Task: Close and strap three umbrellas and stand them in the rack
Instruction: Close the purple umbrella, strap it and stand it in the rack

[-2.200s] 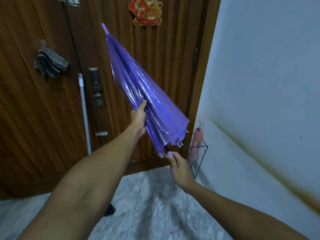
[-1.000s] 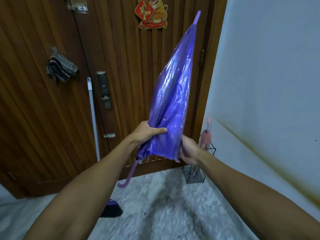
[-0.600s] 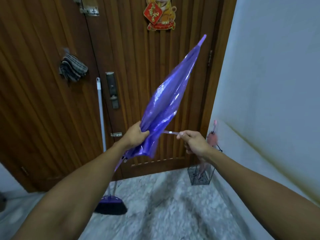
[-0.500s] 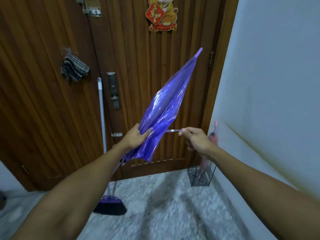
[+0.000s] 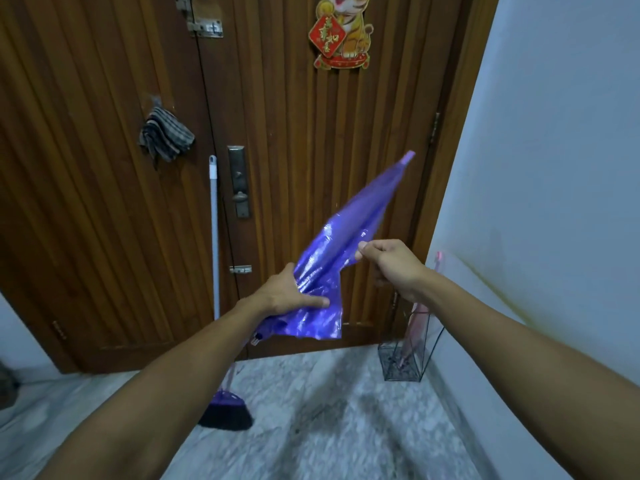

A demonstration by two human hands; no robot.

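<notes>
A closed purple umbrella (image 5: 346,251) slants up to the right in front of the wooden door, tip high, handle end hidden below my left forearm. My left hand (image 5: 291,294) grips the gathered canopy near its lower, wider end. My right hand (image 5: 389,259) pinches something thin at the canopy's right side, most likely the strap, which I cannot make out clearly. A black wire rack (image 5: 407,358) stands on the floor in the corner at the right, with a pink umbrella (image 5: 417,317) upright in it.
A brown wooden door (image 5: 311,150) with a metal lock fills the background. A broom (image 5: 216,271) leans against it, its dark head on the marble floor. A striped cloth (image 5: 164,136) hangs on the door. A pale wall (image 5: 554,168) closes off the right side.
The umbrella's tip has dropped and the shaft lies flatter. My right hand has moved in from holding the strap stretched out to the canopy's side. My left hand keeps its grip.
</notes>
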